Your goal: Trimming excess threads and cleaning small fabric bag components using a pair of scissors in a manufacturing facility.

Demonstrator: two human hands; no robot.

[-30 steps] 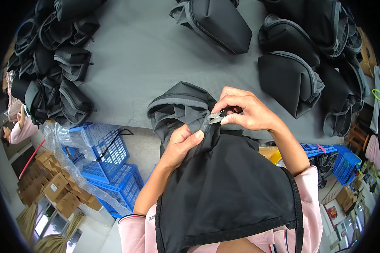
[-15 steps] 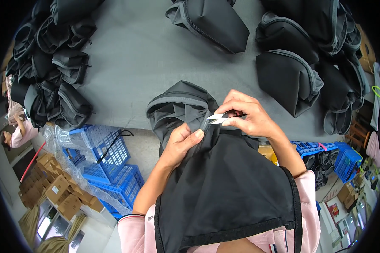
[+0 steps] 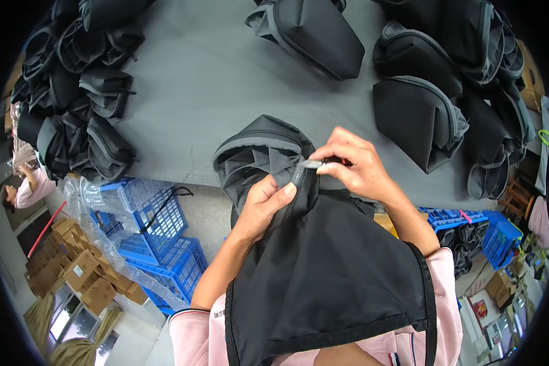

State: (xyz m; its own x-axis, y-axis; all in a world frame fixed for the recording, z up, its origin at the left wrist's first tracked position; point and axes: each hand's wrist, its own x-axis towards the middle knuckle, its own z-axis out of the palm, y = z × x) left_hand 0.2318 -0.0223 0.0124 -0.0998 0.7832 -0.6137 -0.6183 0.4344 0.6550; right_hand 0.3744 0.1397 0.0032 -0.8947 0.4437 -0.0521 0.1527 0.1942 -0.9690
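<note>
**Snip blades come together at the bag's edge**

Closest to my camera is the black apron (image 3: 329, 280), spread across the wearer's front. Just beyond it I have the left hand (image 3: 263, 207) pinching the edge strip of a dark bag (image 3: 262, 131), thumb on top; the fingers underneath are partly hidden. The right hand (image 3: 357, 165) is closed around a small pair of snips (image 3: 313, 164), tip pointing left against that strip, just above the left thumb.

What's new: half a second ago I could see the two blades clearly apart; now they look like one narrow point at the fabric. I read that as a cut being made on the strip, though I can't make out a thread or whether anything has parted. The left hand's pinch has hardly moved, so I judge the bag is being kept steady for it.

The bag lies at the near edge of the grey table (image 3: 189, 110), its mouth toward the wearer. Farther across sit another dark bag (image 3: 317, 36), a right-hand pile (image 3: 418, 116) and a left-hand pile (image 3: 107, 143).
</note>
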